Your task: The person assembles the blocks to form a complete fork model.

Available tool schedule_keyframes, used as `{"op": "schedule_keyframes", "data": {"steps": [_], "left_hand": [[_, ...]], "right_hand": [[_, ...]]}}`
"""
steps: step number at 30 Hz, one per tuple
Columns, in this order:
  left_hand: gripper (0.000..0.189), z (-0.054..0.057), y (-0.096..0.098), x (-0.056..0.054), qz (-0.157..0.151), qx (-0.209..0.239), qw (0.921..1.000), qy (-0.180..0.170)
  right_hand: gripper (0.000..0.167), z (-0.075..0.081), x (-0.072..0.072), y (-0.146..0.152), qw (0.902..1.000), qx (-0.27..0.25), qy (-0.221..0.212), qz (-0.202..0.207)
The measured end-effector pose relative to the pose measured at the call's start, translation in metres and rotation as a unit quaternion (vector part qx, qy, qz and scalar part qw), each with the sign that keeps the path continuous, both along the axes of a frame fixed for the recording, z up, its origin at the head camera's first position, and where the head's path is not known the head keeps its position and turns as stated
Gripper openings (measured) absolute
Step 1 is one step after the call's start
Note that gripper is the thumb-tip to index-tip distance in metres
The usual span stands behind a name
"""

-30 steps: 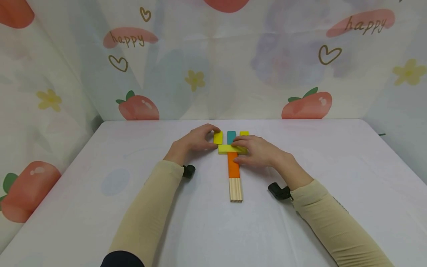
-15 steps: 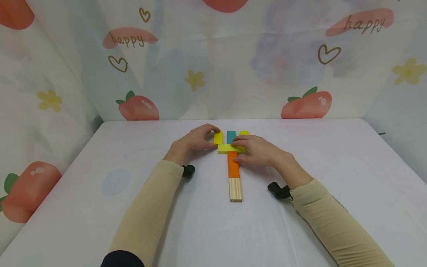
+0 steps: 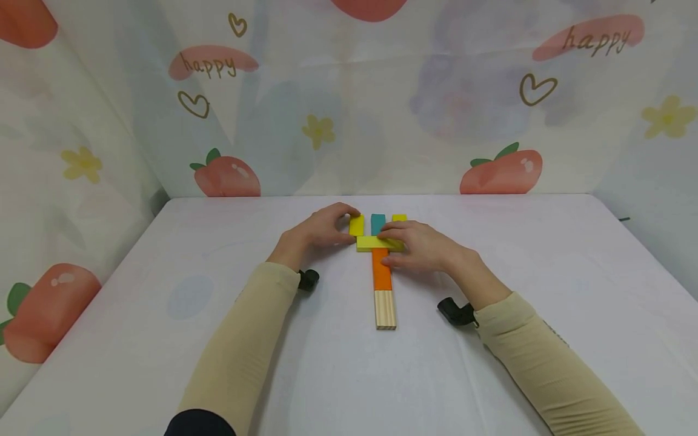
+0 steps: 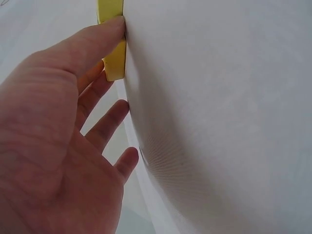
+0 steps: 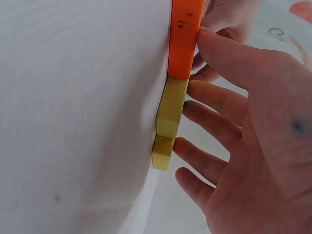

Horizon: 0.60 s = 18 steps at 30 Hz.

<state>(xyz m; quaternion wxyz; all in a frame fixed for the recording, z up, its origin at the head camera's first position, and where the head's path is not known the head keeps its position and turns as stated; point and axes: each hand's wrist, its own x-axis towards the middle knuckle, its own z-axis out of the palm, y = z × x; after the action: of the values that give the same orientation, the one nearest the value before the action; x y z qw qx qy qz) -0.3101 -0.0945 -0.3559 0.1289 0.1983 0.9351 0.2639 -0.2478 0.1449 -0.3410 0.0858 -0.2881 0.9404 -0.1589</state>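
A yellow block (image 3: 357, 225) lies at the far left of a flat arrangement. My left hand (image 3: 324, 228) pinches it, index finger at its far end and thumb at its near end; in the left wrist view the thumb partly covers the block (image 4: 115, 62). A yellow crosswise block (image 3: 371, 244) lies just nearer. My right hand (image 3: 428, 246) rests on the crosswise block with fairly straight fingers. Its thumb touches the orange block (image 3: 382, 272), also seen in the right wrist view (image 5: 184, 39). The right fingers partly hide the crosswise block's right end.
A teal block (image 3: 378, 224) and another yellow block (image 3: 400, 217) stand beyond the crosswise block. A plain striped wood block (image 3: 385, 310) continues the orange one toward me. All lie on a white-covered table (image 3: 349, 375), with a printed cloth (image 3: 349, 121) behind its far edge.
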Motion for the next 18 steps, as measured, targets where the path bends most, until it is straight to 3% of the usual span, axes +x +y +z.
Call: {"op": "schedule_keyframes", "data": {"steps": [12, 18], "left_hand": [[0.06, 0.0001, -0.002, 0.0007, -0.006, -0.001, 1.0, 0.006], [0.062, 0.0015, -0.0046, 0.0005, -0.023, -0.005, 0.9995, 0.019]], "right_hand": [[0.056, 0.0011, 0.0009, 0.0005, 1.0, 0.008, 0.001, -0.002], [0.056, 0.0009, 0.0002, 0.0009, 1.0, 0.004, 0.002, -0.002]]}}
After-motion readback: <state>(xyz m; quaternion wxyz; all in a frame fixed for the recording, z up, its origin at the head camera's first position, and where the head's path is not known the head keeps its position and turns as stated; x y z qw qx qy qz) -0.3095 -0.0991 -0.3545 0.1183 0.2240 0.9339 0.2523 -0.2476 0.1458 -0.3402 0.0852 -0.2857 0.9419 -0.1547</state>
